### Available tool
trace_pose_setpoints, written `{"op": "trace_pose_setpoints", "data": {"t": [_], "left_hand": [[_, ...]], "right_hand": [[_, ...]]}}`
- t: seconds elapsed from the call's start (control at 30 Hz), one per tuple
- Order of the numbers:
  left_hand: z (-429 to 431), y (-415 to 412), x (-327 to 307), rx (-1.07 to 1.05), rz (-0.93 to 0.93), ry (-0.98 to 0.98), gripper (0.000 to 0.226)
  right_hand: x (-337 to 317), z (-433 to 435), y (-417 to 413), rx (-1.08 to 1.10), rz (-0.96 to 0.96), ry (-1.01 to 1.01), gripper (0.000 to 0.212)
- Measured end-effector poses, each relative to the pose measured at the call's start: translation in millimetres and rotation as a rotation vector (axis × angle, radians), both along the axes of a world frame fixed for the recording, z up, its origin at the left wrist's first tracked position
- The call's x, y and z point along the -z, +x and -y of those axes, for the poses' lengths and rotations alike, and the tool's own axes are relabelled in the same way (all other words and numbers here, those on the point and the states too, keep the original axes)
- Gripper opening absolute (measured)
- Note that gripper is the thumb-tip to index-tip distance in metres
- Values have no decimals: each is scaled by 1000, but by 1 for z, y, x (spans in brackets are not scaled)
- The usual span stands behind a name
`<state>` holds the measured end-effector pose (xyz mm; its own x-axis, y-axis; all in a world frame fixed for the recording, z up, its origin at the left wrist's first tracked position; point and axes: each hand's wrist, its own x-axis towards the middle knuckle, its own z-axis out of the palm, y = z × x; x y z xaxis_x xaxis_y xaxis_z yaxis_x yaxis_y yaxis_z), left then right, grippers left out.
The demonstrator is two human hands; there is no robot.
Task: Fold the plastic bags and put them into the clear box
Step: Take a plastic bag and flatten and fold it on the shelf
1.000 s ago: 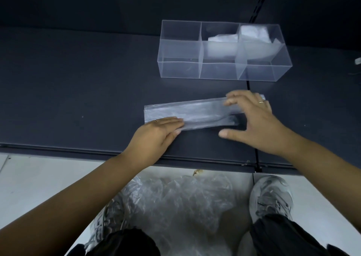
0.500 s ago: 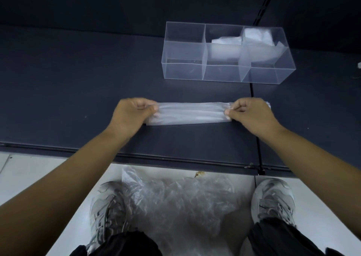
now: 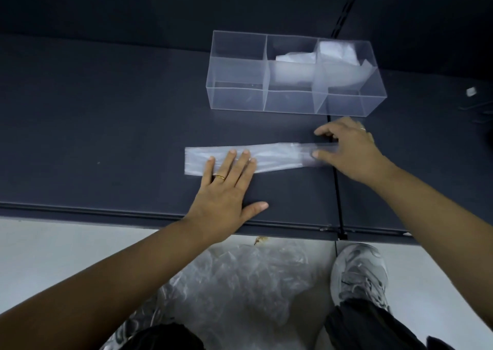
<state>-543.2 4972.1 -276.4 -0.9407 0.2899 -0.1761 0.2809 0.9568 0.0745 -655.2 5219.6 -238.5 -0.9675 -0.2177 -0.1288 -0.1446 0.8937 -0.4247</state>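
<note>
A plastic bag (image 3: pixel 277 157), folded into a long narrow strip, lies flat on the dark table (image 3: pixel 106 125). My left hand (image 3: pixel 226 189) rests flat with spread fingers on the strip's left part. Over the strip's right end sits my right hand (image 3: pixel 346 152), fingers apart, thumb pressing the plastic. Behind the strip stands the clear box (image 3: pixel 237 98) with several compartments. Folded white bags (image 3: pixel 298 66) fill its far middle and far right compartments; the left ones look empty.
A heap of loose clear plastic bags (image 3: pixel 240 285) lies on the pale floor between my shoes, below the table's front edge (image 3: pixel 106 212). A seam (image 3: pixel 336 189) runs across the table under my right hand. A small white object (image 3: pixel 471 91) sits at far right.
Both hands have let go of the strip's pinched ends and now lie open and flat on it. The strip looks flatter and a little longer.
</note>
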Motion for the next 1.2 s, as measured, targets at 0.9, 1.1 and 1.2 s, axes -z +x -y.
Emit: {"op": "trace_pose_setpoints", "data": {"t": [0.9,1.1,1.2], "left_hand": [[-71,35,-32,3,-65,860,58],[-58,18,-50,-346,315,1368,23],[-51,3,-52,-516,519,1534,25]], "right_hand": [[-71,-3,101,112,1022,-834,32],[-57,-8,75,38,568,-818,28],[-37,4,77,-139,763,-867,57]]}}
